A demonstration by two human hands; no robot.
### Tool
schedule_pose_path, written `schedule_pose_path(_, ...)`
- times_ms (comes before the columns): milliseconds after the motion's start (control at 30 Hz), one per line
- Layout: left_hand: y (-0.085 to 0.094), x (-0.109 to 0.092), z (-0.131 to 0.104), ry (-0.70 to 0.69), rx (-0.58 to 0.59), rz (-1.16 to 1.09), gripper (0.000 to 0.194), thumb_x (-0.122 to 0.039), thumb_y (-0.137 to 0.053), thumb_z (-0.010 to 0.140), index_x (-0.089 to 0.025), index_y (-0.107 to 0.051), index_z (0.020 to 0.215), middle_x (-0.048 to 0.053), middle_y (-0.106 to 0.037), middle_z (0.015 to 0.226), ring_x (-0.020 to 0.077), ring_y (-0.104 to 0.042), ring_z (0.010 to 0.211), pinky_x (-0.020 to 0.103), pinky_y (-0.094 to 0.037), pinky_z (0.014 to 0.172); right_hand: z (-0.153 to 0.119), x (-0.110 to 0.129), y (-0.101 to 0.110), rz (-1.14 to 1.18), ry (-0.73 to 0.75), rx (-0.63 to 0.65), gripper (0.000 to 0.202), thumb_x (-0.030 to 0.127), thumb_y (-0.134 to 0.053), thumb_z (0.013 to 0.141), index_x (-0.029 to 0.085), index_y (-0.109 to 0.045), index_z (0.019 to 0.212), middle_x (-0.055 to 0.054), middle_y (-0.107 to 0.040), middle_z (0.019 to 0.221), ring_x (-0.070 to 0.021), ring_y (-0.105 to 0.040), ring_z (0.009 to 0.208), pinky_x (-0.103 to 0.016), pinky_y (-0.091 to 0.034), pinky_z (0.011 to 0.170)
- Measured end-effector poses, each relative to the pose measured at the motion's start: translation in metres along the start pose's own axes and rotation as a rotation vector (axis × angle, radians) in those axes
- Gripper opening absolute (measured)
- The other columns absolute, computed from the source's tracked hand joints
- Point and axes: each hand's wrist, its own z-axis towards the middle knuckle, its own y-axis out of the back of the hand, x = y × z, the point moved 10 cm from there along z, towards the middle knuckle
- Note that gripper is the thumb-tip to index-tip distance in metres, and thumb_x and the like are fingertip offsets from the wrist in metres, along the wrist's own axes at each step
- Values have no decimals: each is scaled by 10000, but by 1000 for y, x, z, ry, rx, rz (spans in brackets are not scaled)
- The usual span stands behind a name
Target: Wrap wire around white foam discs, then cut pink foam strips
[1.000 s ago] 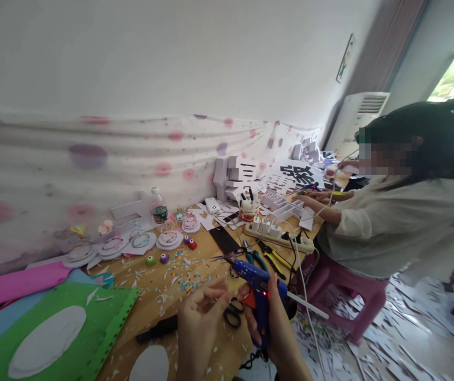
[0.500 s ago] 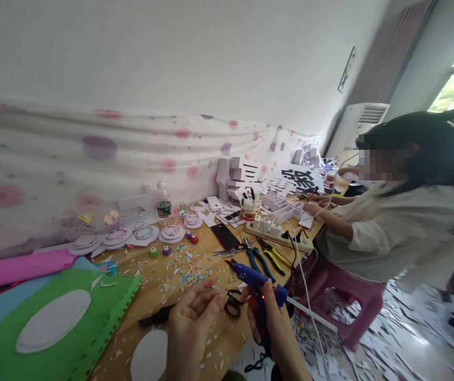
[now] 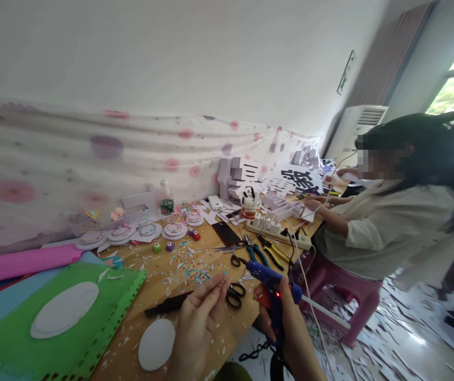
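My right hand (image 3: 286,317) is wrapped round the grip of a blue hot glue gun (image 3: 269,275). A red light glows on the gun's body, its nozzle points up and left, and a white glue stick (image 3: 326,312) sticks out of the back. My left hand (image 3: 203,309) pinches something tiny between its fingertips; its kind is too small to make out. Just right of the left fingertips lie scissors (image 3: 234,296) with black handles. Small colourful beads (image 3: 197,270) are scattered beyond the left hand. A white oval piece (image 3: 156,344) rests left of the left wrist.
A green sheet (image 3: 64,317) bears another white oval. Bead-ringed white discs (image 3: 174,230) and a bottle (image 3: 166,200) stand along the wall. Pliers (image 3: 257,254), a phone (image 3: 226,233) and a power strip (image 3: 278,234) lie ahead. A person (image 3: 397,227) sits working at the right.
My left fingers have closed into a pinch. The glue gun in my right hand has shifted right, away from the left hand. The view has turned slightly left.
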Motion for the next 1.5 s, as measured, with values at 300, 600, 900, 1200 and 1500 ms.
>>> schedule_pose_path(300,6,8,-6,39,-83,-13,400,125,-493,873,-72,-786,684,123,-810,782,178,-790,732,157,-627,643,-6,-6,3,41,-48,15,726,867,-488,796,163,-651,721,72,-419,351,-24,-264,238,-143,-135,305)
schedule_pose_path(600,6,17,-5,43,-67,43,350,116,-528,876,-71,-793,742,136,-811,784,143,-775,673,143,-612,620,-5,-4,2,74,-89,72,714,858,-502,794,162,-648,721,89,-374,367,-22,-195,271,-151,-138,303)
schedule_pose_path(900,-12,46,-8,55,71,75,372,-211,-1004,407,-117,-811,712,106,-817,771,154,-766,679,148,-601,662,-15,15,-4,-111,126,-77,417,475,-890,630,168,-719,854,34,-574,595,-68,-376,417,-216,-288,405)
schedule_pose_path(1200,-1,57,-7,47,28,159,395,-322,-1017,348,-155,-791,626,45,-791,650,113,-743,608,119,-579,624,-16,12,15,-105,120,-213,387,441,-899,626,180,-631,728,53,-545,534,-54,-373,414,-196,-284,409)
schedule_pose_path(1500,-3,64,-6,119,71,149,455,-394,-1007,377,-168,-831,731,84,-823,793,142,-768,705,129,-587,663,-14,13,14,-124,118,-175,374,472,-886,623,169,-715,758,24,-599,595,-68,-387,433,-216,-301,421)
